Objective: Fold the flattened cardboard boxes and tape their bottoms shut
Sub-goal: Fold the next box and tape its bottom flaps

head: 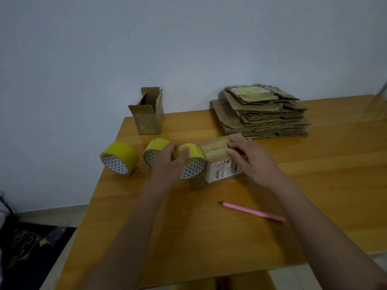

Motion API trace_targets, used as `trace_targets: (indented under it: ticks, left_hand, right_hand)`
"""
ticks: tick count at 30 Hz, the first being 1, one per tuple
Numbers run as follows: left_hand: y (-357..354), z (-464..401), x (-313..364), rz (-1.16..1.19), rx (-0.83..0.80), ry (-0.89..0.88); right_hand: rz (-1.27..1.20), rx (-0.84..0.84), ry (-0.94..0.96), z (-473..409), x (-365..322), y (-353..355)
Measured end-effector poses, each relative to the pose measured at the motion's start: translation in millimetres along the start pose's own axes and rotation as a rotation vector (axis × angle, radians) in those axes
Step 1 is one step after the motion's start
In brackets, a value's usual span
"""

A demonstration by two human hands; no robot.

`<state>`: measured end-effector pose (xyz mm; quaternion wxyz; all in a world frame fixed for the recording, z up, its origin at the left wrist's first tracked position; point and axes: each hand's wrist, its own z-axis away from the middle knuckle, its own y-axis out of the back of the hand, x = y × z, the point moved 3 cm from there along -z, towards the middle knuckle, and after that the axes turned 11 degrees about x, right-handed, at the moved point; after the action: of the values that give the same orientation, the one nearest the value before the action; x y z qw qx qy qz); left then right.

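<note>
A small folded cardboard box (219, 164) lies on its side in the middle of the wooden table (209, 237), a white label on its near face. My left hand (169, 162) grips a yellow tape roll (191, 159) held against the box's left end. A strip of yellow tape runs from the roll across the box top. My right hand (249, 158) holds the box, fingers pressing on the taped top. A stack of flattened boxes (261, 111) sits at the back right.
Two more yellow tape rolls (119, 158) (154, 149) lie left of my hands. An upright open box (148, 114) stands at the back left corner. A pink utility knife (253, 211) lies on the table in front of the box. The table's left edge drops to the floor.
</note>
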<state>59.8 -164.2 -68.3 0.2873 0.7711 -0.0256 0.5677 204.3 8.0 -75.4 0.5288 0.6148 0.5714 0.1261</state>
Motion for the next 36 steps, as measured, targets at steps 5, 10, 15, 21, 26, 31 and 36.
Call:
trace_targets:
  ticks: [5,10,15,21,26,31,36]
  left_hand:
    - [1.4,-1.9,-0.6,0.009,-0.239,0.081]
    - [-11.7,7.8,-6.3,-0.283,-0.273,0.14]
    - [-10.4,13.5,-0.5,-0.185,-0.246,0.184]
    - [0.4,15.3,6.1,-0.066,-0.397,0.207]
    - [-7.7,12.7,5.6,-0.15,-0.454,0.254]
    - [-17.9,14.3,-4.0,-0.04,-0.455,0.366]
    - [-22.1,15.3,-3.5,-0.023,-0.466,0.388]
  right_hand:
    - [0.011,0.003,-0.005,-0.1,9.7,0.7]
    - [0.053,0.085,-0.116,-7.4,-0.4,1.3]
    - [0.284,0.042,-0.104,-6.4,-28.6,-13.1]
    - [0.06,-0.086,-0.124,-8.9,-6.8,0.0]
    - [0.042,-0.052,0.0,-8.5,-22.4,-11.8]
    - [0.152,0.054,-0.031,-2.3,-28.3,-29.6]
    - [0.122,0.019,0.077,-10.0,-23.7,-30.9]
